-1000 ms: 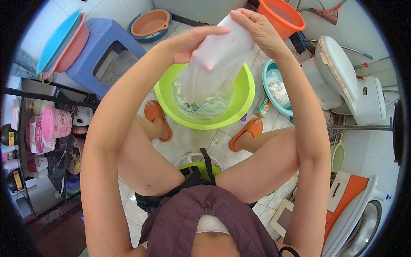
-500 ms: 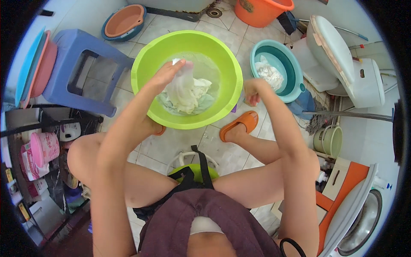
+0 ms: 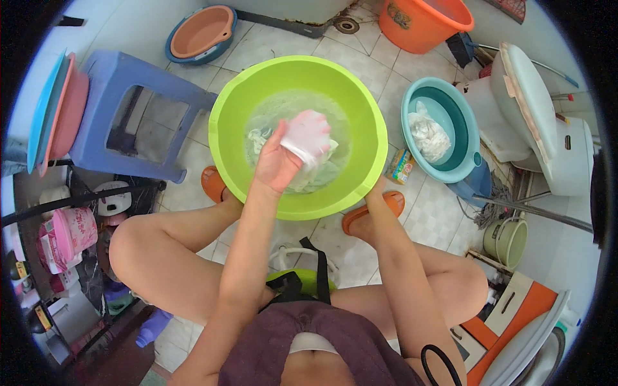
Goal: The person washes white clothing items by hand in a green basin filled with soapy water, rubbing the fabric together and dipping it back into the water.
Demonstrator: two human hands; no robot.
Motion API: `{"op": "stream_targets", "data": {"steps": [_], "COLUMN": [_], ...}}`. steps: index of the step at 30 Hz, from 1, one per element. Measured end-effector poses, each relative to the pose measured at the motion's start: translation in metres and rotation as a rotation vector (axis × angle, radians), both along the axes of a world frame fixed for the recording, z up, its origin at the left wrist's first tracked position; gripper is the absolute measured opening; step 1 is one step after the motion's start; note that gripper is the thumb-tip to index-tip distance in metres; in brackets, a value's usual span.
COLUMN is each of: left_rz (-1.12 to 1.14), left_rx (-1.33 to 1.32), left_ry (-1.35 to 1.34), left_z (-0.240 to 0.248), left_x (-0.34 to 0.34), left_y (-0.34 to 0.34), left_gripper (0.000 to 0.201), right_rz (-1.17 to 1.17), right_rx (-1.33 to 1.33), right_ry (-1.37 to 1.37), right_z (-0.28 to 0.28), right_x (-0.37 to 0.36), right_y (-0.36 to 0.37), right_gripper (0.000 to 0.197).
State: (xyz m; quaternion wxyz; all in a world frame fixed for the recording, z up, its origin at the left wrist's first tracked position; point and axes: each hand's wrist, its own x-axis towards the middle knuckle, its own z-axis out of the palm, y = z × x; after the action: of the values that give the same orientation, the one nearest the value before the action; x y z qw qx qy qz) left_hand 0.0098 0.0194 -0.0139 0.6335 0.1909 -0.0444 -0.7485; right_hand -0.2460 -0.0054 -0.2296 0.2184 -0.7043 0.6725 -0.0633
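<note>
A large lime-green basin (image 3: 222,138) of cloudy water stands on the floor between my feet, with pale wet laundry (image 3: 309,180) in it. My left hand (image 3: 280,161) is palm up over the basin, holding a thin wet white cloth (image 3: 306,135). The cloth covers the fingers, which show pink through it; the thumb stays outside. My right hand (image 3: 378,190) is down at the basin's right rim. Its fingers are hidden, so what it grips does not show. Close by lies a small yellow-and-green packet (image 3: 400,166).
A teal basin (image 3: 473,138) with bunched white cloth (image 3: 428,132) stands at the right, before the toilet (image 3: 524,96). A blue stool (image 3: 138,71) is at left, an orange tub (image 3: 421,29) at the back. Orange slippers (image 3: 393,202) flank the green basin. A mop (image 3: 492,206) lies right.
My left hand has turned palm up and moved right, its fingers now under the white cloth. My right hand has dropped to the basin's rim, and the packet has come into sight. The view has shifted.
</note>
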Motion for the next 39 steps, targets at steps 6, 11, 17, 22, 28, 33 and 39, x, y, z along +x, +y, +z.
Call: {"op": "stream_targets", "data": {"steps": [6,11,17,22,28,33,39], "left_rz": [0.014,0.014,-0.026,-0.026,-0.047,-0.048,-0.038], "left_rx": [0.014,-0.023,-0.034,-0.034,-0.041,-0.030,0.038], "left_ry": [0.142,0.170,0.172,0.182,0.171,0.127,0.095], "left_z": [0.002,-0.004,0.001,-0.002,-0.005,-0.006,-0.004], "left_x": [-0.007,-0.006,-0.016,-0.014,-0.021,-0.017,-0.023], "left_y": [0.002,0.008,0.005,0.011,0.015,0.020,0.017], "left_gripper": [0.048,0.048,0.049,0.049,0.049,0.049,0.046], "right_rz": [-0.119,-0.455,-0.292,-0.179,0.033,-0.154,-0.496], "right_rx": [0.022,0.047,0.103,0.086,-0.056,0.189,0.506], "right_ry": [0.085,-0.055,-0.163,-0.220,-0.290,-0.602,-1.031], "right_z": [-0.072,-0.078,-0.045,-0.015,-0.027,-0.009,-0.014], "right_x": [-0.016,-0.007,-0.035,-0.020,-0.032,-0.027,-0.039], "right_y": [0.006,0.003,-0.005,-0.001,-0.004,0.000,0.000], "right_gripper": [0.040,0.047,0.044,0.038,0.043,0.031,0.015]}}
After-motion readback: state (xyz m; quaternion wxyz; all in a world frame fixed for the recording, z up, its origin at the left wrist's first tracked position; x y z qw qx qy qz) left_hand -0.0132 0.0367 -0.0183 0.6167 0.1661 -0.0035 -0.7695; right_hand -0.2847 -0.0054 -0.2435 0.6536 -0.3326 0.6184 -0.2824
